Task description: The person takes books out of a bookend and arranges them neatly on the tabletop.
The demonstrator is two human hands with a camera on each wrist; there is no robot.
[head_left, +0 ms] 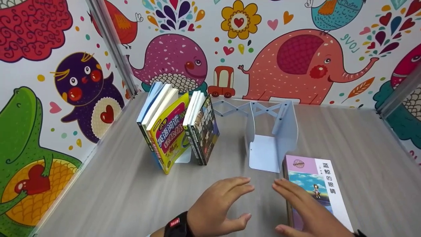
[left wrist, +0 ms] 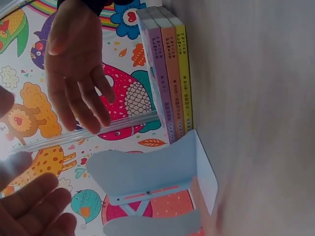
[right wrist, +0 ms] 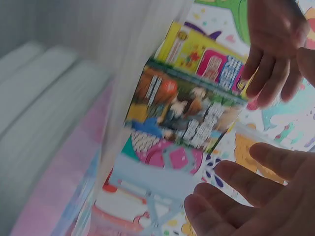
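My left hand hovers over the front middle of the table, fingers spread and bent a little, holding nothing. Facing it, my right hand is also empty and overlaps the stacked books in the head view. That stack lies flat, a pink-and-white cover on top; purple, orange and yellow spines show in the left wrist view. Behind the hands stands a light-blue expanding book rack, its right section without books. Toward its left end, a yellow book and a dark-covered book stand among several upright ones, leaning somewhat.
The rack's crisscross metal links run along the back of the grey wood-grain table. Cartoon-printed panels close off the back and both sides, with metal corner posts between them.
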